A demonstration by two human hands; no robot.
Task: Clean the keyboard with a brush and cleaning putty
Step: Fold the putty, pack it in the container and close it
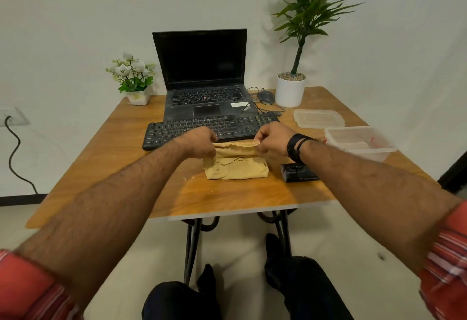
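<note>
The tan cleaning putty point(236, 165), a folded sheet with its long axis running left-right, lies on the worktop point(126, 158) just short of the keyboard point(209, 127), its far edge lifted and pinched by left hand point(199, 144) and right hand point(274, 140), both forearms reaching forward.

A table point(131, 168) holds an open laptop point(202, 77) at the back, with a keyboard point(177, 130) directly in front of it. Nearer the person, putty point(237, 165) lies on the table, gripped at its top edge by 2 hands: left hand point(199, 143) and right hand point(273, 140). A flower pot point(139, 96) stands left of the laptop; a mouse point(265, 96) and potted plant point(290, 90) right. A container point(358, 143) and its lid point(318, 118) sit right of the keyboard, a brush point(298, 172) right of the putty.
</note>
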